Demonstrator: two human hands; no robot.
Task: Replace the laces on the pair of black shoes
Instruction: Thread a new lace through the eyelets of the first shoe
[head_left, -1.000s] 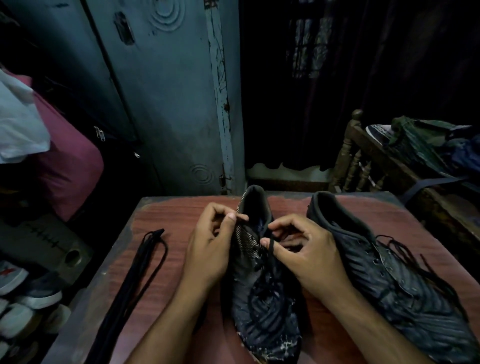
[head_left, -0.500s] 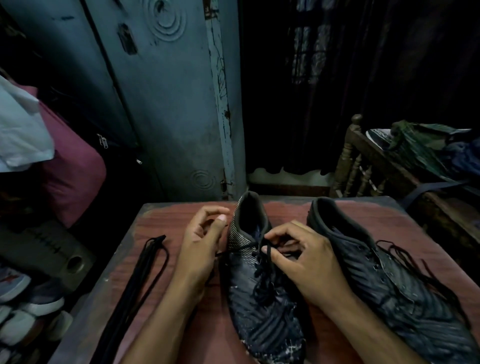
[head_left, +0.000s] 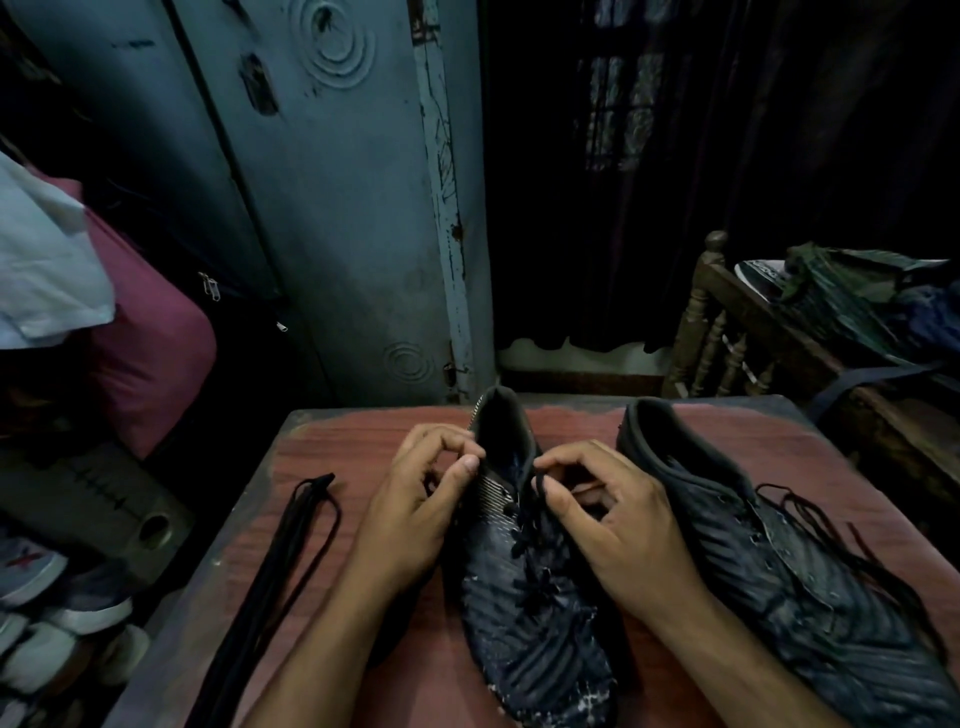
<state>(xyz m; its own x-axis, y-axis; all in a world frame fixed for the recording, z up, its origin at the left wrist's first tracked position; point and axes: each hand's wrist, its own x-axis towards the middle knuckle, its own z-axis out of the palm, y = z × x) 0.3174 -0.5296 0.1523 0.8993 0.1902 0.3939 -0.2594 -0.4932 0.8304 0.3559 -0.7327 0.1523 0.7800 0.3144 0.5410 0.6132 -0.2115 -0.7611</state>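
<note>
Right now a person is working at a small reddish wooden table (head_left: 332, 447), and two black shoes with wavy stripes are lying on it with their toes pointing toward the person. The middle black shoe (head_left: 524, 613) is sitting near the middle of the table, between the two hands. The left hand (head_left: 415, 499) is curling against the left side of this shoe near its opening, with thumb and fingers bending together, but I cannot tell if they are pinching anything. The right hand (head_left: 618, 514) is resting on the right side of the same shoe, and its thumb and first finger are pinching a thin black lace end (head_left: 540, 480) just above the top holes. The lace is crossing down the front of that shoe.

The second black shoe (head_left: 769, 571) is lying by the right edge of the table, and its loose dark lace (head_left: 826, 525) is spilling out over its side. A folded bundle of long black spare laces (head_left: 275, 566) is lying along the left edge of the table, well apart from both shoes.
</note>
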